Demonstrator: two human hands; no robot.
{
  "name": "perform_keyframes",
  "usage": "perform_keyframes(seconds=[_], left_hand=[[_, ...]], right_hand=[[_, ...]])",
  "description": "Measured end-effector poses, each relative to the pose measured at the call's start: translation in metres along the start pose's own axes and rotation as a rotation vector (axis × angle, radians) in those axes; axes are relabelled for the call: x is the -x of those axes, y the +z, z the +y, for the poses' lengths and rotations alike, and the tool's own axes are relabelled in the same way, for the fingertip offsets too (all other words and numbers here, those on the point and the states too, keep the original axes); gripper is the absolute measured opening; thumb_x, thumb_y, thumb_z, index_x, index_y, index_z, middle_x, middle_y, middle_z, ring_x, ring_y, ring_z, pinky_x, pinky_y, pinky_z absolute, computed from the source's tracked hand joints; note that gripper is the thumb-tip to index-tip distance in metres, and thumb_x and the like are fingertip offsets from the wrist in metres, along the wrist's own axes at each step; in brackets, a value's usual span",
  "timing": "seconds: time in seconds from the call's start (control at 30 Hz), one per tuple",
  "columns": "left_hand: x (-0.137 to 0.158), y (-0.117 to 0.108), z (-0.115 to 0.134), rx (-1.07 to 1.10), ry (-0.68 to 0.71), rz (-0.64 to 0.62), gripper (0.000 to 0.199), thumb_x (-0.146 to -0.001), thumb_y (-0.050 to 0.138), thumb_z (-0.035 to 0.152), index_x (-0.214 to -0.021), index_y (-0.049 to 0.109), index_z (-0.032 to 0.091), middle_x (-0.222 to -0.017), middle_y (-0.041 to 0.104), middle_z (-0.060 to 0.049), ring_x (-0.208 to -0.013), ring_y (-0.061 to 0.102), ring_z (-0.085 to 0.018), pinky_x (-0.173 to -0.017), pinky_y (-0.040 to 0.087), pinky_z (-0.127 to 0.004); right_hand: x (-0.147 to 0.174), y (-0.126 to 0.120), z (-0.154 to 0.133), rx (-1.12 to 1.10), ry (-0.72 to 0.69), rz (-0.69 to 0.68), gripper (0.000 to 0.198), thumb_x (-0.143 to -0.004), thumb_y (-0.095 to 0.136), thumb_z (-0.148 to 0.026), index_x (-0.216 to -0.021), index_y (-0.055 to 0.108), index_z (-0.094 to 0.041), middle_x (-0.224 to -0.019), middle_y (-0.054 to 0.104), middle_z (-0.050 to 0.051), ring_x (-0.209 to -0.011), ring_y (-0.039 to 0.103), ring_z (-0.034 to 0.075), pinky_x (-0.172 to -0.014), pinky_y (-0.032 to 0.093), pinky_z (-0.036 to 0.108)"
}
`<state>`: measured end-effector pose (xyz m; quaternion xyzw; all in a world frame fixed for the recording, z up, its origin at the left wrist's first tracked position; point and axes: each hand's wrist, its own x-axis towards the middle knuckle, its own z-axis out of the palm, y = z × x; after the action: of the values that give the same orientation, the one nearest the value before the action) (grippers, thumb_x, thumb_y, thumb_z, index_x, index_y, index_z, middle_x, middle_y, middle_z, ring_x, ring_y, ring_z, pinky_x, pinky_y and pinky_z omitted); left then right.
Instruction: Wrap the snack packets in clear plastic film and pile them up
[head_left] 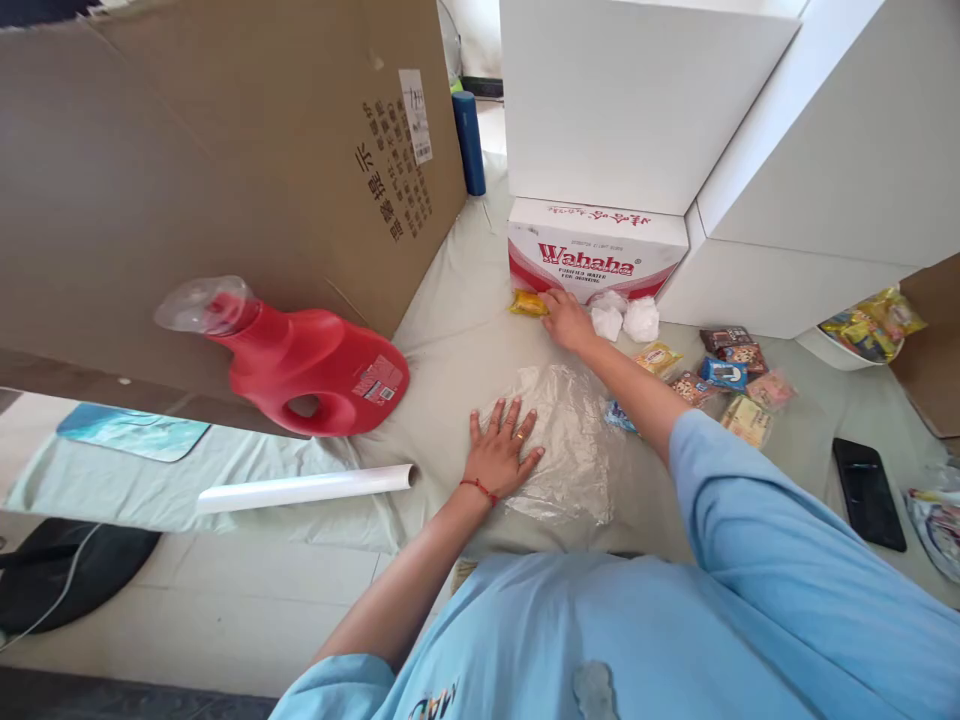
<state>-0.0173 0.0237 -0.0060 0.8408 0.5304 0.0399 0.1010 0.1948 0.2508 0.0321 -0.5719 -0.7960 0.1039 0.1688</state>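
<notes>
Two big surfaces frame the scene: a large brown cardboard sheet (225,170) leaning along the left edge of the pale green cloth-covered surface (457,340), and white blocky boxes (637,100) stacked at the far edge. Below those boxes sits a red-and-white carton printed Wahaha (596,252). A red plastic detergent jug with a clear cap (300,360) lies on its side against the cardboard, and a white rolled tube (304,488) lies just in front of it. Near the middle of the cloth a crumpled clear plastic sheet (574,440) is spread out; the left hand (500,455) presses flat on its left edge, fingers splayed, gripping nothing. The right hand (566,318) reaches to the far edge, fingertips touching a small yellow snack packet (529,303) beside the carton, closing on it loosely. Two white wrapped balls (624,318) lie just right of that hand, with assorted colourful snack packets (724,380) farther right and a black phone (868,492) near the right edge.
</notes>
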Motion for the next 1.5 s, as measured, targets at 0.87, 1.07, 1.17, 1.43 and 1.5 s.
perform_keyframes(seconds=[0.87,1.07,1.17,1.43,1.5], left_hand=[[-0.002,-0.001,-0.005,0.104,-0.038,0.056,0.059,-0.104,0.038,0.039,-0.162,0.033,0.026,-0.172,0.026,-0.010,-0.158,0.026,-0.028,-0.127,0.007,-0.066],[0.003,-0.003,-0.013,0.064,-0.089,0.074,0.055,-0.106,0.033,0.039,-0.159,0.040,0.026,-0.169,0.033,-0.012,-0.156,0.031,-0.030,-0.125,0.012,-0.070],[0.002,-0.002,-0.011,0.022,-0.103,0.055,0.055,-0.106,0.032,0.040,-0.159,0.040,0.029,-0.168,0.035,-0.011,-0.155,0.033,-0.032,-0.122,0.004,-0.076],[-0.001,-0.004,-0.015,0.056,-0.098,0.038,0.056,-0.106,0.028,0.038,-0.160,0.038,0.025,-0.166,0.038,-0.014,-0.156,0.032,-0.030,-0.122,0.012,-0.074],[0.002,-0.005,-0.022,0.091,-0.081,0.063,0.056,-0.105,0.031,0.037,-0.159,0.040,0.024,-0.166,0.038,-0.014,-0.156,0.032,-0.030,-0.123,0.018,-0.070]], right_hand=[[0.239,0.017,-0.041,-0.040,-0.211,-0.051,0.057,-0.097,0.051,-0.018,-0.153,0.051,-0.026,-0.137,0.054,0.016,-0.130,0.044,0.033,-0.115,0.039,0.056],[0.247,0.006,-0.028,-0.044,-0.260,-0.065,0.060,-0.097,0.050,-0.012,-0.152,0.052,-0.035,-0.138,0.055,0.012,-0.136,0.042,0.029,-0.119,0.032,0.060],[0.252,0.004,-0.032,-0.044,-0.249,-0.059,0.056,-0.098,0.053,-0.017,-0.151,0.053,-0.034,-0.137,0.056,0.013,-0.136,0.042,0.030,-0.121,0.030,0.060],[0.255,0.033,-0.058,-0.040,-0.177,0.063,0.042,-0.104,0.049,-0.020,-0.141,0.063,-0.034,-0.133,0.059,0.011,-0.133,0.046,0.026,-0.119,0.036,0.052],[0.254,0.034,-0.059,-0.022,-0.170,0.009,0.043,-0.104,0.050,-0.022,-0.143,0.061,-0.034,-0.137,0.059,0.011,-0.134,0.047,0.026,-0.122,0.031,0.055]])
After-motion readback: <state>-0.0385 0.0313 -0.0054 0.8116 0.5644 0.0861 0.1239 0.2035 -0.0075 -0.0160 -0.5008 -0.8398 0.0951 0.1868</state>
